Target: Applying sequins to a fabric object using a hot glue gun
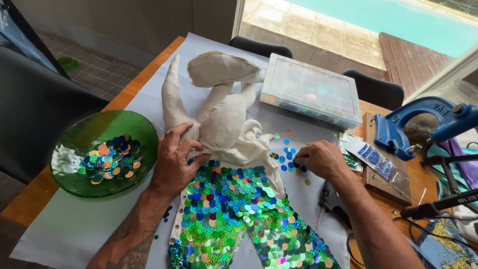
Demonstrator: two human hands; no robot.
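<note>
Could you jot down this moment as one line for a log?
left hand: pressing cream fabric figure | right hand: pinching loose sequins | sequined part: below | green bowl: left

Clear sachets (372,158) (blue contents) on board (383,182)

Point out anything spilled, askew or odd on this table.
A few loose sequins lie scattered on the white sheet by the right hand, outside the green glass bowl. The left hand presses the half-sequined fabric figure. Nothing looks damaged.
</note>
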